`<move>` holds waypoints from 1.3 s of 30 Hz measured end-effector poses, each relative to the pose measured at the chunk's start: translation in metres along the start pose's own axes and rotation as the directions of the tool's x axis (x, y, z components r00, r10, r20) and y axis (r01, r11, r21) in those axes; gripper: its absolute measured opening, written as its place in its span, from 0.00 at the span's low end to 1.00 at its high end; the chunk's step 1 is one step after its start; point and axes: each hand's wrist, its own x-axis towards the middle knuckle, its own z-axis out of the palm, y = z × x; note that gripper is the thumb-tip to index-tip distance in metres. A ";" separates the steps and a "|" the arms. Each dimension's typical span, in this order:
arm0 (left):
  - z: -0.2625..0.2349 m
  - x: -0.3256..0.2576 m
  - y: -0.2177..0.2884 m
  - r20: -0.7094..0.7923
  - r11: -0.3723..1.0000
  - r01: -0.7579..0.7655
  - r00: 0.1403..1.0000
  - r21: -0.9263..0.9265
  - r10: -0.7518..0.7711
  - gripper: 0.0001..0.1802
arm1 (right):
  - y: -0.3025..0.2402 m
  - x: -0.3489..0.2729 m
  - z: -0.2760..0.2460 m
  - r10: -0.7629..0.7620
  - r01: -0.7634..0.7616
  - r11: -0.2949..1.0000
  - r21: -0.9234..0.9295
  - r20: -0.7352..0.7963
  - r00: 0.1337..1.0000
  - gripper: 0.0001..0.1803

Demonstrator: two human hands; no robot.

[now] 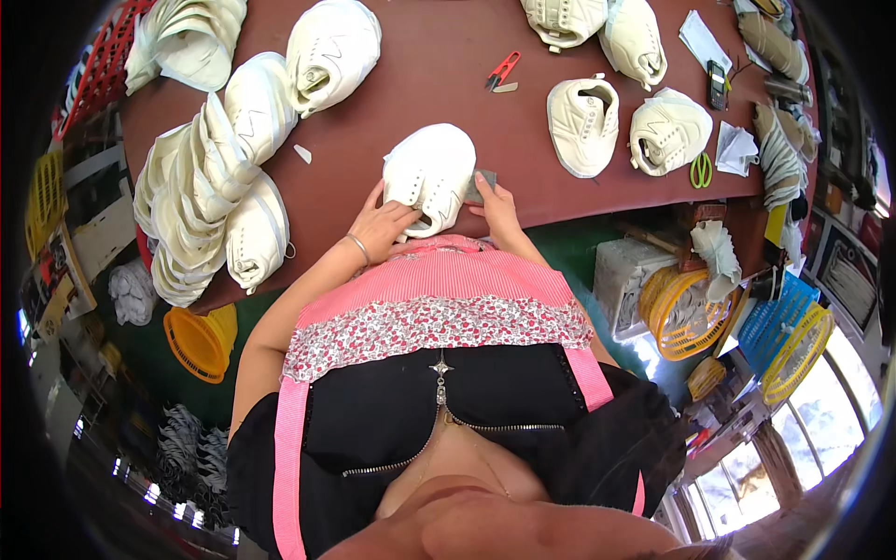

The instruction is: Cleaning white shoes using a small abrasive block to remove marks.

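A person in a pink-striped top works a white shoe upper (429, 173) at the near edge of a reddish-brown table (420, 65), the piece lying between both hands just in front of the body. The left hand (381, 224), a thin bracelet at its wrist, lies against the upper's near left side with the fingers laid loosely together along the material. The right hand (495, 207) presses at the upper's right side, its fingertips pinching a small grey piece (483, 185) against the edge; how tightly cannot be told. To the left, a fanned stack of white uppers (210, 201) spreads along the table's edge, with another white shoe (331, 51) beyond it. Far across the table lie red thread snips (502, 70), and to the right two more white uppers (583, 126), with green-handled scissors (701, 170) near the table's right end.
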 end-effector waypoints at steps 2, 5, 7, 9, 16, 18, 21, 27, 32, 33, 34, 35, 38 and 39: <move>0.010 -0.005 0.003 -0.151 0.996 -0.033 0.987 0.082 0.046 0.19 | -0.004 -0.004 0.005 -0.090 0.089 0.994 0.059 0.017 0.996 0.23; -0.028 -0.010 0.014 -0.393 0.981 -0.046 0.912 0.191 0.119 0.09 | -0.020 -0.017 0.004 -0.219 0.219 0.963 0.154 -0.018 0.976 0.22; -0.053 -0.020 0.017 -0.651 0.966 0.078 0.751 0.248 0.107 0.07 | -0.029 -0.031 -0.002 -0.303 0.304 0.949 0.082 -0.023 0.953 0.21; -0.068 -0.015 -0.009 -0.724 0.907 0.237 0.683 0.347 0.098 0.07 | -0.024 -0.036 -0.006 -0.342 0.345 0.936 0.062 -0.062 0.938 0.20; -0.111 0.031 -0.152 -0.815 0.846 0.520 0.538 0.119 -0.216 0.20 | 0.009 -0.040 -0.016 -0.393 0.377 0.911 -0.166 -0.078 0.916 0.20; -0.125 0.043 -0.139 -0.800 0.814 0.564 0.549 0.140 -0.243 0.22 | 0.006 -0.040 -0.024 -0.440 0.408 0.878 -0.249 -0.088 0.893 0.21; -0.137 0.051 -0.100 -0.855 0.805 0.568 0.492 0.169 -0.168 0.28 | -0.001 -0.032 -0.035 -0.497 0.440 0.832 -0.339 -0.101 0.862 0.22; -0.145 0.128 -0.072 -0.711 0.950 0.172 0.700 0.261 0.068 0.23 | -0.056 0.006 -0.067 -0.793 0.585 0.437 -0.683 0.014 0.609 0.18; -0.141 0.265 -0.114 -0.650 0.921 0.243 0.760 0.306 0.015 0.29 | -0.092 0.057 -0.108 -0.810 0.620 0.285 -0.731 0.162 0.564 0.17; -0.142 0.287 -0.127 -0.648 0.919 0.253 0.762 0.302 0.003 0.29 | -0.100 0.065 -0.116 -0.804 0.622 0.287 -0.728 0.170 0.570 0.17; -0.143 0.306 -0.138 -0.653 0.843 0.336 0.757 0.420 0.023 0.26 | -0.110 0.068 -0.123 -0.830 0.606 0.224 -0.763 0.178 0.529 0.17; -0.141 0.316 -0.148 -0.653 0.742 0.415 0.756 0.526 0.040 0.23 | -0.120 0.072 -0.129 -0.851 0.589 0.158 -0.793 0.193 0.488 0.17; -0.162 0.333 -0.145 -0.551 0.790 0.478 0.805 0.384 -0.220 0.15 | -0.156 0.090 -0.152 -0.849 0.608 0.210 -0.766 0.165 0.502 0.16; -0.168 0.333 -0.136 -0.545 0.783 0.488 0.806 0.386 -0.233 0.15 | -0.163 0.096 -0.158 -0.832 0.640 0.314 -0.702 0.120 0.541 0.16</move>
